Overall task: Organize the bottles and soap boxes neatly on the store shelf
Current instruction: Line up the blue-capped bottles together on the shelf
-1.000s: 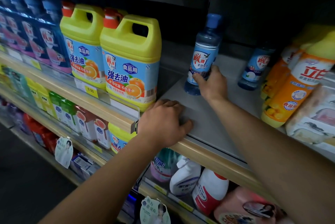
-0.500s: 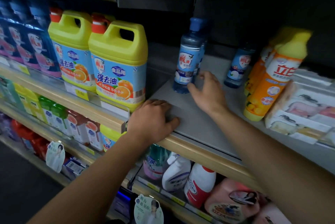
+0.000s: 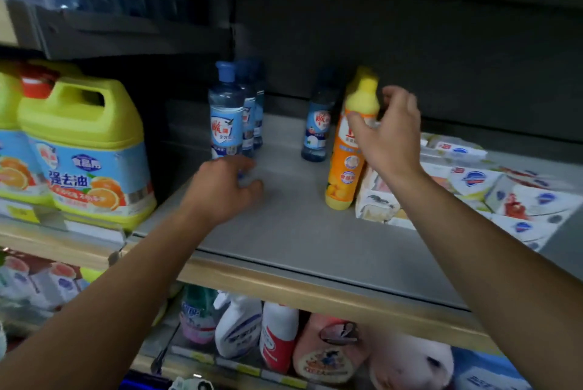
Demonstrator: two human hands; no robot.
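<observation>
Fingers [image 3: 398, 96] of the right hand [image 3: 386, 137] spread open around the upright orange dish-soap bottle [image 3: 345, 165], nearer than the loosely curled, empty left hand [image 3: 222, 187].

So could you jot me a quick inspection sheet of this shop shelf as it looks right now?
Surface: grey shelf board, with a bare stretch at the front.
Job's things: a row of blue-capped bottles stands upright at back left; a lone blue bottle beside the orange bottle; soap boxes piled unevenly at right.
Clutter: yellow detergent jugs on the neighbouring shelf to the left.
Hands: left hand loosely curled by the front blue bottle's base, contact unclear; right hand open round the orange bottle's neck, not yet closed on it.
Cables: nothing seen.
Surroundings: spray bottles on the shelf below; dark back panel.
</observation>
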